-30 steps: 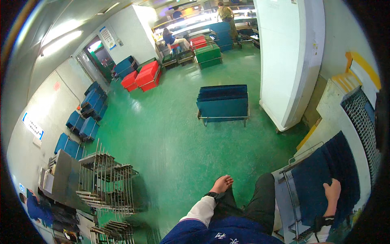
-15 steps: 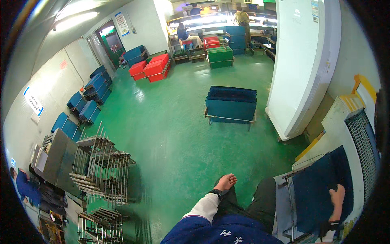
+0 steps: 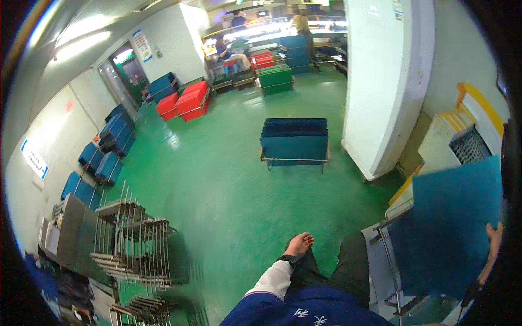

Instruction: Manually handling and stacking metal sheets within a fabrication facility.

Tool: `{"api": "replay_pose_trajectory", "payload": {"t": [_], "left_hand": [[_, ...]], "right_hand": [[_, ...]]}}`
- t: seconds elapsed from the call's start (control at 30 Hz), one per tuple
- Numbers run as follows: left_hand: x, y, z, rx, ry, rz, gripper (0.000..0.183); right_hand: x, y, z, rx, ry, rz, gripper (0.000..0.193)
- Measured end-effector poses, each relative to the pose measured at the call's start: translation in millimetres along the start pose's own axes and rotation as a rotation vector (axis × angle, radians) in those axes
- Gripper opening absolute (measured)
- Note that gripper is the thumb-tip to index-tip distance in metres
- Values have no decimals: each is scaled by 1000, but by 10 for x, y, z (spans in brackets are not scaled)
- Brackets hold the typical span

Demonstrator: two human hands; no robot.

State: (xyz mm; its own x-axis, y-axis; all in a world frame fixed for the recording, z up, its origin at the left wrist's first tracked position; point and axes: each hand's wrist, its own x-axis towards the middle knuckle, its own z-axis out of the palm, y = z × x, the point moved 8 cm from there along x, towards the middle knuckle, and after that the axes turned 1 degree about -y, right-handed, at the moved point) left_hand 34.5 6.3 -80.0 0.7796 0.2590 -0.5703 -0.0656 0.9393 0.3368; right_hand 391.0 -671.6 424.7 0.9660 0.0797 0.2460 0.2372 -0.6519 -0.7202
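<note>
At the lower right, my right hand (image 3: 493, 242) grips the right edge of a blue rectangular sheet (image 3: 454, 212). The sheet stands tilted up, hiding much of what lies behind it. Beneath and beside it is a metal rack frame (image 3: 387, 255), close to my right leg. My left hand (image 3: 300, 244) rests on my left knee with nothing in it, its fingers loosely bent. A dark band circles the left wrist.
A rack of blue sheets (image 3: 294, 146) stands on the green floor ahead. Bare metal racks (image 3: 133, 244) stand at left. Red sheets (image 3: 193, 101) and green sheets (image 3: 275, 79) are farther off. A white column (image 3: 380, 92) rises at right; people work at a lit bench behind.
My right hand has moved outward to the right and up, and a blue sheet has come up with it. My view has turned slightly right. The left hand stays on the knee.
</note>
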Motion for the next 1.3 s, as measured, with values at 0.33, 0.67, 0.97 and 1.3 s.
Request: {"api": "replay_pose_trajectory", "payload": {"t": [0.33,0.67,0.97,1.3], "left_hand": [[187,-145,125,46,-72,-19,22],[101,-54,17,147,-3,-31,22],[37,125,-78,131,-40,4,21],[38,71,-274,83,94,-22,20]], "right_hand": [[-1045,117,-448,-208,467,-374,60],[-386,1435,19,791,586,49,20],[116,1387,475,1372,391,219,15],[442,1074,997,1146,106,334,26]]}}
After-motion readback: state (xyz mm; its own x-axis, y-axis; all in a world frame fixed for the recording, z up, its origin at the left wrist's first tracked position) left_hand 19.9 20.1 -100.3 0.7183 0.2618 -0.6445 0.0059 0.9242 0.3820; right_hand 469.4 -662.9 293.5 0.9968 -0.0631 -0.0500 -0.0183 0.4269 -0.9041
